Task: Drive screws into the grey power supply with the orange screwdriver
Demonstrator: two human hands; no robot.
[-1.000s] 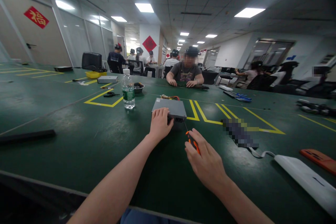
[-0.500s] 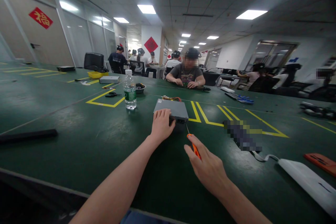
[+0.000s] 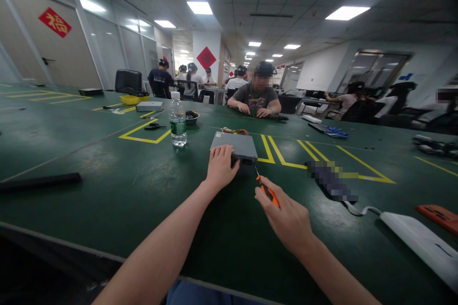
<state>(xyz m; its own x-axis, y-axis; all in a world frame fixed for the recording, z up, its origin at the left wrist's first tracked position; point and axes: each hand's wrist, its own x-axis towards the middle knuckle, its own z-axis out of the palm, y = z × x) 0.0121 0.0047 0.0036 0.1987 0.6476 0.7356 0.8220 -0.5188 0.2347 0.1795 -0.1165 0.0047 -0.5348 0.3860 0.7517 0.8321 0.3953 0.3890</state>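
A grey metal power supply unit (image 3: 238,144) lies on the green table, with a bundle of coloured wires (image 3: 234,131) at its far edge. My left hand (image 3: 222,167) grips its near left edge, fingers over the top and thumb against the front side. In my right hand (image 3: 286,214) is an orange and black screwdriver (image 3: 269,191), held by the handle. Its thin shaft points up and forward to the unit's near right corner. I cannot tell whether the tip sits in a screw.
Left of the unit stands a water bottle (image 3: 178,121), with a small bowl (image 3: 192,118) behind it. A black bar (image 3: 39,182) lies at the left. A white power strip (image 3: 418,243) and an orange phone-like item (image 3: 438,217) are at the right. A person (image 3: 255,95) sits opposite.
My right hand has shifted slightly right, and the screwdriver handle now leans further toward the right. My left hand keeps its grip on the power supply unit.
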